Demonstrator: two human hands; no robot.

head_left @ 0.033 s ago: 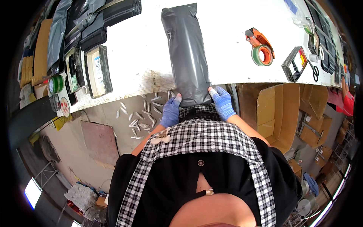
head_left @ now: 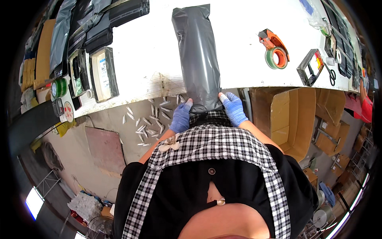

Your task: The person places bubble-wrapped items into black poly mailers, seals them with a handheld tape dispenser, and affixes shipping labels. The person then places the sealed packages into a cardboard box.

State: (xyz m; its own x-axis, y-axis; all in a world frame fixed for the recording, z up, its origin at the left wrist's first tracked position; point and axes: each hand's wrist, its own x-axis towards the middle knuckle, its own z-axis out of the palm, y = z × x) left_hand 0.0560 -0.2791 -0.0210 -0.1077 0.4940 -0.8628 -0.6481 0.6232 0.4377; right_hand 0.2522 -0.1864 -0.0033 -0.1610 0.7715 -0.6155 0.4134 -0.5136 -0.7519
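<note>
A long dark grey plastic mailing bag (head_left: pixel 199 55) lies lengthwise on the white table, its near end hanging past the front edge toward my apron. My left hand (head_left: pixel 181 116), in a blue glove with bare-looking fingertips, pinches the bag's near left corner. On the opposite side, my right hand (head_left: pixel 234 109), gloved the same way, grips the near right edge between thumb and fingers. The bag looks filled out along its length, but its contents are hidden.
An orange tape dispenser (head_left: pixel 275 49) sits right of the bag, with a black-edged box (head_left: pixel 310 67) and scissors (head_left: pixel 331 75) beyond. Stacked grey bags (head_left: pixel 97 36) and an open box (head_left: pixel 104 73) stand at left. Below are a cardboard box (head_left: pixel 294 119) and scattered white pieces (head_left: pixel 149 129).
The bag has shifted very slightly to the right on the table. Both hands keep their grip at its near end.
</note>
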